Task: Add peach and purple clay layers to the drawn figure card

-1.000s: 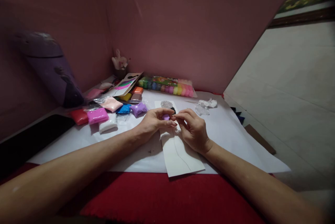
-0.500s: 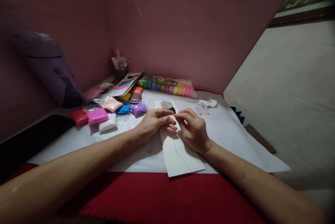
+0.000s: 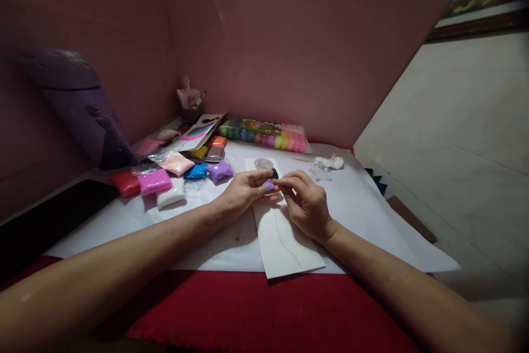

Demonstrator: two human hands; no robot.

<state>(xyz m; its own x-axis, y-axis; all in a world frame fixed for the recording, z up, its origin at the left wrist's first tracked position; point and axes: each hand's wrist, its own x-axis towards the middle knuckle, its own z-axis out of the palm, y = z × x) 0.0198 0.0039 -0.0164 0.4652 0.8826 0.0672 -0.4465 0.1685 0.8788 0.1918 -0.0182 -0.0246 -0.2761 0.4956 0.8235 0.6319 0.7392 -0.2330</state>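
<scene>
A small lump of purple modelling clay (image 3: 268,184) shows between the fingertips of my left hand (image 3: 247,188), which is closed on it. My right hand (image 3: 306,199) meets it from the right, thumb and forefinger pinched at the clay's edge. Both hands hover over a narrow white card (image 3: 285,248) lying on the white sheet. A thin curved line runs down the card. Near its far end are a grey textured patch (image 3: 263,164) and a black patch (image 3: 274,173), partly hidden by my fingers.
Several clay packets, among them a pink packet (image 3: 154,182) and a purple packet (image 3: 220,171), lie left of the card. Behind stands a long pack of coloured clay (image 3: 264,135). Crumpled clear plastic (image 3: 328,162) lies to the right. A black slab (image 3: 58,212) sits far left.
The purple lump, mostly covered by the fingers before, now shows plainly between my hands. My fingers have shifted slightly around it; the card and packets stay in place.
</scene>
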